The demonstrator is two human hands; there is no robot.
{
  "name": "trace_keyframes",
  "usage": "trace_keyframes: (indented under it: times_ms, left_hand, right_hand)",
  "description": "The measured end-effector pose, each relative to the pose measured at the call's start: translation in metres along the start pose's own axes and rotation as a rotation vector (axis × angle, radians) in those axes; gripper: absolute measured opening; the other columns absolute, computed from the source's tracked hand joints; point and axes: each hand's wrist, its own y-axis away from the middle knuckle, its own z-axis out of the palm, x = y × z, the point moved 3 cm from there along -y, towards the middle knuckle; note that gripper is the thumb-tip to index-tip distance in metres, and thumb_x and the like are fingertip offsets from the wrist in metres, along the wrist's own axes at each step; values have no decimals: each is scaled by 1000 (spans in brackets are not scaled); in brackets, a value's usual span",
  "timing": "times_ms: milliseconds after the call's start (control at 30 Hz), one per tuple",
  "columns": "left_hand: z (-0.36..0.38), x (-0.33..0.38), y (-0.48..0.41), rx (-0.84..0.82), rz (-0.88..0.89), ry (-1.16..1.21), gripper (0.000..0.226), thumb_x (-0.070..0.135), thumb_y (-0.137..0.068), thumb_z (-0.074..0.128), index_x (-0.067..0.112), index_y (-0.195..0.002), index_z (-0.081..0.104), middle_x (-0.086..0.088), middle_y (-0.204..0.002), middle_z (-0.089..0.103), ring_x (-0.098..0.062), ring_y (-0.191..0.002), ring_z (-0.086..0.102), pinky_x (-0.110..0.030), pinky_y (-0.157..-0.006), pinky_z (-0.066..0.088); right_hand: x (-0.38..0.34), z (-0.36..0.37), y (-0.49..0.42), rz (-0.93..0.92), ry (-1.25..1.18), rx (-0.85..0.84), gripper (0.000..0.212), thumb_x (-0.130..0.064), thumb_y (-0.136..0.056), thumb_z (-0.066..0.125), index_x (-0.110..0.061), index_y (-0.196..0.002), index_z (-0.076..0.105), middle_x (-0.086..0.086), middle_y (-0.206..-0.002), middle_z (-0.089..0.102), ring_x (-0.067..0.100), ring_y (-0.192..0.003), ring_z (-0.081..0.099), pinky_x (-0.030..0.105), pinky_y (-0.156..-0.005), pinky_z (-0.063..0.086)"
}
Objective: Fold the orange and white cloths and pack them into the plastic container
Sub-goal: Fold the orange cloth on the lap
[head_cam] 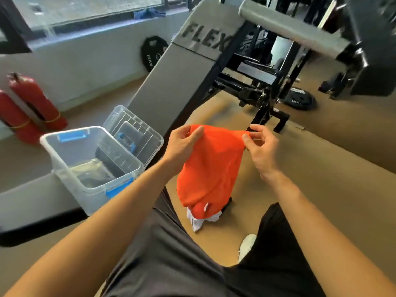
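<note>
An orange cloth (212, 166) hangs in the air in front of me, between my knees. My left hand (182, 144) grips its upper left corner. My right hand (260, 146) pinches its upper right corner between thumb and fingers. Under the cloth's lower end a white cloth (198, 221) peeks out, partly hidden; I cannot tell whether it hangs or lies on the floor. The clear plastic container (64, 166) with blue latches stands open on the grey bench to my left, and I cannot make out what is inside it.
The container's clear lid (137, 129) leans behind it against the sloped grey bench pad (173, 82). Black gym machine frame (259, 88) stands ahead, weight plates (300, 99) lie on the brown floor. Two red fire extinguishers (27, 108) stand at the left wall.
</note>
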Motion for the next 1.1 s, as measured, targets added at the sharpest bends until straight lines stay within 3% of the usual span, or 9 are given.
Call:
trace_keyframes:
  times_ms: [100, 200, 300, 367, 433, 667, 800, 933, 1100]
  left_hand:
    - [7, 34, 15, -15, -9, 101, 15, 22, -98, 65, 13, -88, 69, -10, -76, 62, -19, -66, 58, -31, -62, 48]
    - [12, 45, 27, -22, -114, 209, 14, 26, -100, 62, 14, -98, 67, -13, -84, 59, -18, -71, 56, -34, -69, 47]
    - [18, 44, 35, -36, -231, 361, 15, 23, -101, 60, 14, -109, 68, -7, -86, 66, -17, -69, 63, -35, -76, 54]
    - [20, 37, 35, -60, -227, 420, 17, 18, -101, 60, 11, -114, 67, -6, -83, 70, -14, -65, 67, -31, -68, 59]
    - [18, 24, 34, -137, -183, 389, 22, 15, -101, 58, 10, -121, 66, -4, -87, 72, -12, -70, 68, -26, -66, 56]
    - [21, -55, 54, -497, -270, -19, 53, 34, -88, 74, 25, -137, 57, -2, -132, 68, -22, -119, 67, -32, -89, 54]
    - [43, -90, 81, -626, -220, -139, 70, 42, -75, 86, 27, -137, 56, -1, -127, 70, -20, -114, 70, -38, -93, 59]
    - [59, -108, 83, -393, -89, -198, 1, 17, -93, 71, 18, -94, 73, 2, -85, 73, -15, -82, 70, -34, -78, 59]
    - [47, -112, 71, -279, -84, -130, 22, 17, -99, 64, 30, -87, 77, 9, -76, 75, -16, -77, 69, -40, -79, 61]
  right_hand:
    - [-21, -4, 53, -13, -81, -281, 74, -51, -75, 78, -38, -141, 48, -8, -138, 55, 3, -110, 62, 25, -86, 56]
    - [-25, 6, 107, -143, -34, -452, 95, -48, -66, 87, -50, -145, 34, -16, -144, 43, -6, -122, 49, 12, -94, 48]
    - [-18, 17, 124, -128, -83, -303, 69, -36, -72, 84, -39, -134, 53, -13, -124, 62, 1, -111, 59, 21, -95, 51]
    - [-16, 15, 120, -70, -179, -169, 30, -26, -81, 79, -23, -110, 73, -10, -94, 74, 9, -85, 68, 39, -78, 58]
    - [-13, 6, 109, -77, -178, -82, 8, -26, -85, 76, -19, -87, 76, -13, -72, 70, 4, -67, 61, 34, -64, 52]
    - [12, -7, 69, 2, 41, -22, 32, -44, -79, 66, -13, -81, 76, 4, -74, 73, 26, -70, 69, 48, -69, 55]
    - [33, 2, 62, 63, 122, -104, 29, -41, -80, 66, -14, -83, 74, -1, -74, 71, 14, -71, 63, 45, -73, 55]
    - [48, -3, 61, 106, 57, -114, 11, -23, -86, 72, -13, -89, 75, 5, -81, 72, 12, -75, 62, 40, -76, 54]
    - [75, -21, 67, 194, -63, -78, 13, -15, -81, 80, -15, -92, 72, 2, -84, 70, 13, -79, 64, 33, -77, 55]
